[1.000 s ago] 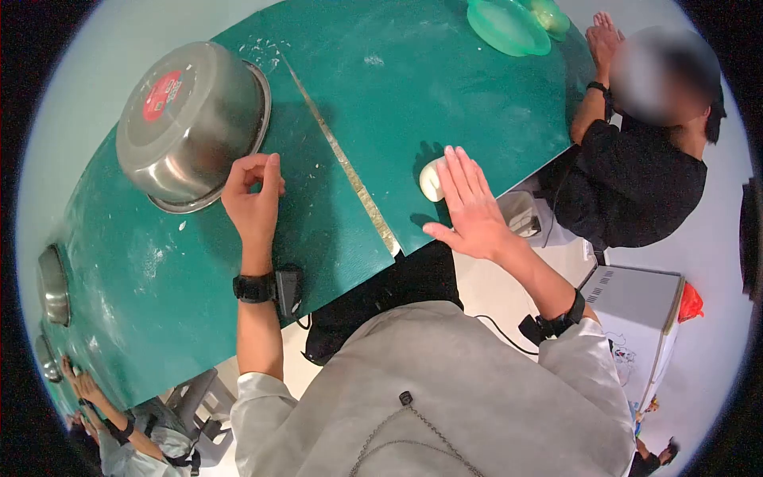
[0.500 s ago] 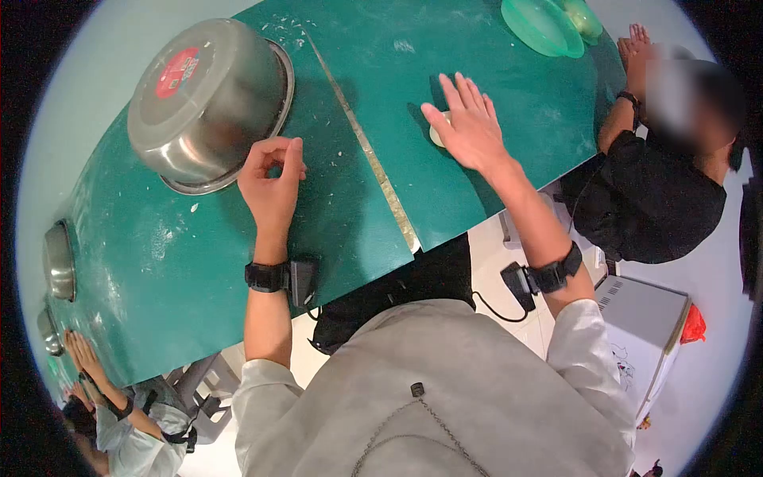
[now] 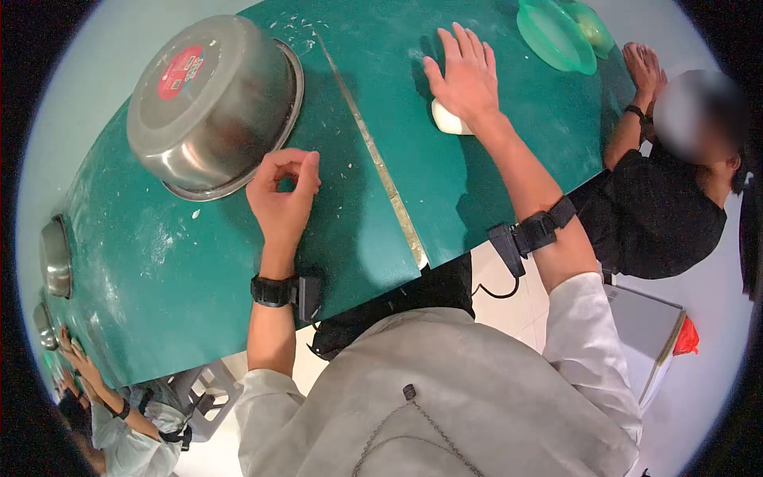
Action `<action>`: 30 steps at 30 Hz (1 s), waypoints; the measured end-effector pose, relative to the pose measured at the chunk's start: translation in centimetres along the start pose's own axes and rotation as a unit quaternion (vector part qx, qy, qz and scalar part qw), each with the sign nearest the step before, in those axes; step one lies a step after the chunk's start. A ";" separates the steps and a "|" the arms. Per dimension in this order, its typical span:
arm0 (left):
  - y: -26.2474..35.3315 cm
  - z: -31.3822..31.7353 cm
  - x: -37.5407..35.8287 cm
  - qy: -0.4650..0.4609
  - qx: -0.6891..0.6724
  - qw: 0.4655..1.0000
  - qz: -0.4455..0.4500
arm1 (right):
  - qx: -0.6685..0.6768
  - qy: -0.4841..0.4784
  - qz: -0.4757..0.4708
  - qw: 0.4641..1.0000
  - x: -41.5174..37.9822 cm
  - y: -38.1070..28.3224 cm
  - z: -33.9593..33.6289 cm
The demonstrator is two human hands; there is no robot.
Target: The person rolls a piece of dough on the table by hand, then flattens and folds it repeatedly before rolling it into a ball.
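Observation:
My right hand lies flat with its fingers stretched forward, the heel of the palm over a pale piece of dough on the green table. Part of the dough is hidden under the palm and wrist. My left hand is curled, thumb against fingers in a ring, with nothing inside it. It is beside the rim of a large metal basin that is turned upside down, with a red label on its base.
A light strip runs along the table. A green plastic basket stands at the far right, near a person in black. Small metal bowls and another person's hands are at the left.
My right hand has slid forward over the dough, which now shows behind the palm, rolled out longer. My left hand stays curled, slightly lower and further right in the view.

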State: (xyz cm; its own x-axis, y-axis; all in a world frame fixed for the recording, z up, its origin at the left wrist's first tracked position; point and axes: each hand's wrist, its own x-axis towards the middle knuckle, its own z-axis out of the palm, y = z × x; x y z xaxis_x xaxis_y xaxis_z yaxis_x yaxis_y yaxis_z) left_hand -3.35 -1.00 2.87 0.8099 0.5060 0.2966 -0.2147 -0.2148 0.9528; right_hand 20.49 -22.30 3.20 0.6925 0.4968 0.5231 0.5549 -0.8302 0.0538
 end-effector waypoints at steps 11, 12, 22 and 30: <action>0.0 0.4 0.1 -0.004 0.011 1.000 -0.003 | 0.063 0.088 -0.006 0.994 2.4 1.0 2.4; 0.0 0.5 0.1 -0.004 0.011 1.000 -0.003 | 0.069 0.096 -0.007 0.993 2.4 1.0 2.3; -0.6 0.4 0.2 0.005 -0.006 1.000 -0.027 | 0.079 -0.010 0.022 0.997 -4.4 -1.0 -2.4; -0.4 0.1 -0.1 -0.002 -0.037 0.999 -0.023 | 0.155 -0.105 -0.026 0.982 -12.2 -1.0 -9.0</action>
State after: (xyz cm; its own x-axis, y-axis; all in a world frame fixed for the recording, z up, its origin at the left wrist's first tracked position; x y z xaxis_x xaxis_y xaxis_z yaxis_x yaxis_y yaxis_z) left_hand -3.30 -1.04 2.49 0.8215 0.5112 0.2529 -0.2172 -0.1295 0.9675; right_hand 7.35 -29.83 4.46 0.7218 0.6042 0.3377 0.6825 -0.7024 -0.2021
